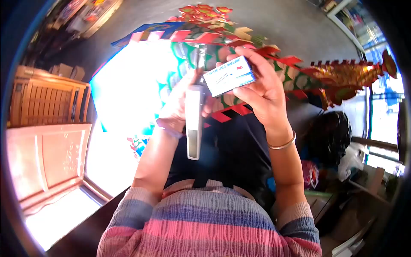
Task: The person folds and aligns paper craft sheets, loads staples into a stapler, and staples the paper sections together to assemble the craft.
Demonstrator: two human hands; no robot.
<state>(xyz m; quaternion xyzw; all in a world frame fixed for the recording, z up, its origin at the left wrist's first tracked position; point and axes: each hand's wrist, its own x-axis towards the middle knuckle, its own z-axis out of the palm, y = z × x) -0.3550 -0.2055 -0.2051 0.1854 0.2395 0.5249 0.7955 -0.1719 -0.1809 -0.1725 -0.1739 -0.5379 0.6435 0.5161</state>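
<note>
My left hand [175, 103] is wrapped round a white, long-handled tool [194, 115] with a metal upper part, held upright in front of my lap; it looks like a stapler, though I cannot be sure. Beside it, my right hand [267, 88] holds a small white and blue box [230, 76] with a red mark between thumb and fingers, its printed face toward me. The box's left edge is close to the tool; whether they touch I cannot tell. Behind both lies a green and white patterned piece with a red and black striped edge [233, 113].
Red and gold paper decorations [342, 79] extend to the right, more [205, 13] at the top. A glaring bright sheet [132, 85] lies left, near a wooden door [49, 150]. A black plastic bag [329, 135] sits on the right.
</note>
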